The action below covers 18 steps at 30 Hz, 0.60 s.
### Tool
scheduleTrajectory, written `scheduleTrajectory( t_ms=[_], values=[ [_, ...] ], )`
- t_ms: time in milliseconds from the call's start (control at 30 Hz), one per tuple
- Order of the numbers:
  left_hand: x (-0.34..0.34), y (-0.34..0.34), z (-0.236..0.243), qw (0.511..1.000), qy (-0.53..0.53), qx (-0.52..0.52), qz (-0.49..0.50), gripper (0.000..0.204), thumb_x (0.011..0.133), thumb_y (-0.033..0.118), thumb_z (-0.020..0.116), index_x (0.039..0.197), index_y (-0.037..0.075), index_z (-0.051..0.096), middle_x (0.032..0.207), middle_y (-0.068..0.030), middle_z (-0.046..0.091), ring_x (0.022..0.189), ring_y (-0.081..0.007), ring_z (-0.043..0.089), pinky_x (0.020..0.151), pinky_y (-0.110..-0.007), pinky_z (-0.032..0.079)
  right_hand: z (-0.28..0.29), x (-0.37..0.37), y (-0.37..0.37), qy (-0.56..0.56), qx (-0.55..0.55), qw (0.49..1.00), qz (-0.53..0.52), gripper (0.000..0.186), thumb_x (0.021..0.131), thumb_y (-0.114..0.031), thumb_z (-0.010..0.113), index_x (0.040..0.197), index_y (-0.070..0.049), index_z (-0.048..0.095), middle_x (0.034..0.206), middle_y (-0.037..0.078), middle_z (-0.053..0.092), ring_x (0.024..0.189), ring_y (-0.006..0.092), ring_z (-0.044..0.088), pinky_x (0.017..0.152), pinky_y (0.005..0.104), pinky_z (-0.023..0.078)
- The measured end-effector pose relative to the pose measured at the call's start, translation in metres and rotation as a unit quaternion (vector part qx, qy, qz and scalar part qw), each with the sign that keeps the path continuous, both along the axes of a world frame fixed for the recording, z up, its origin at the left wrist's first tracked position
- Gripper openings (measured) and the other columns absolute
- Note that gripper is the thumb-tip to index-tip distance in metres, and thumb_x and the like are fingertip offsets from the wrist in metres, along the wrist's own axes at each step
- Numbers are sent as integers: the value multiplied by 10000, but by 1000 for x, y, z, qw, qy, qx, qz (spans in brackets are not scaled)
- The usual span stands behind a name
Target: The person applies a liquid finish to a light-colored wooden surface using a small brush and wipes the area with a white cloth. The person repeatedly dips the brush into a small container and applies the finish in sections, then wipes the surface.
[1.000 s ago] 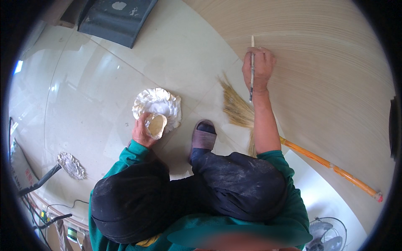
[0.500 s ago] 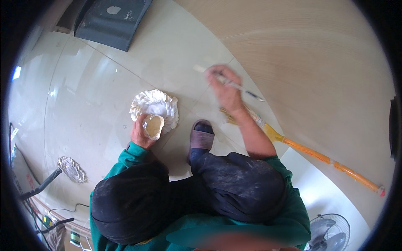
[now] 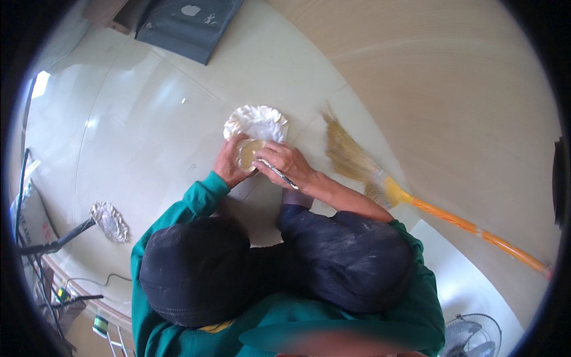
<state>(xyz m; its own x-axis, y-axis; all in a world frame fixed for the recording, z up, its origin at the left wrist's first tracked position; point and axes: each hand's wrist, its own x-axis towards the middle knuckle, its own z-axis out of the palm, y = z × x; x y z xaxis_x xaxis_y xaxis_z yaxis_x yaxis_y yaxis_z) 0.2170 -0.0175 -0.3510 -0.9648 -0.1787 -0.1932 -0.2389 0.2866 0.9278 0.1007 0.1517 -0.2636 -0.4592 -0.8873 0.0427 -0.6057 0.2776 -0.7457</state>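
My left hand (image 3: 231,162) is wrapped round the side of a small cup (image 3: 250,154) with a thin clear rim and pale yellowish stuff inside. My right hand (image 3: 288,163) pinches a thin, white-smeared paintbrush (image 3: 278,174), its handle slanting down to the right. The brush's tip end is at the cup's mouth, mostly covered by my fingers. Just beyond the cup, a crumpled white, ruffle-edged pouch or liner (image 3: 257,121) rests on the floor, its near side hidden by the cup and my hands.
A straw broom (image 3: 351,149) with an orange handle lies to the right, beside a wood-grain panel (image 3: 452,101). A dark grey dustpan-like piece (image 3: 184,33) lies at the far left. A ruffled disc (image 3: 109,222) and black metal bars (image 3: 56,243) are left; a fan (image 3: 473,336) stands lower right.
My right hand has swung in from the right, bringing the brush to the cup. The view has shifted, so the cup and white pouch appear farther right.
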Motion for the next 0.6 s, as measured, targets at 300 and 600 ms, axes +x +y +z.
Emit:
scheduleTrajectory(
  t_ms=[300,600],
  values=[
    [1,0,15,994,38,102,-16,891,605,274,975,1337,61,514,1255,-152,609,1192,-352,599,1024,-438,493,31,0,7,-48,37,997,41,422,811,-104,782,1198,-67,616,1083,146,651,951,361,671,847,429,558],
    [0,7,37,987,22,160,6,767,682,198,908,1316,37,506,1186,-122,622,1134,-242,616,990,-378,507,33,-11,39,-29,-13,997,-64,454,806,-57,756,1238,-54,617,1159,145,646,1064,354,647,947,444,528]
  ],
)
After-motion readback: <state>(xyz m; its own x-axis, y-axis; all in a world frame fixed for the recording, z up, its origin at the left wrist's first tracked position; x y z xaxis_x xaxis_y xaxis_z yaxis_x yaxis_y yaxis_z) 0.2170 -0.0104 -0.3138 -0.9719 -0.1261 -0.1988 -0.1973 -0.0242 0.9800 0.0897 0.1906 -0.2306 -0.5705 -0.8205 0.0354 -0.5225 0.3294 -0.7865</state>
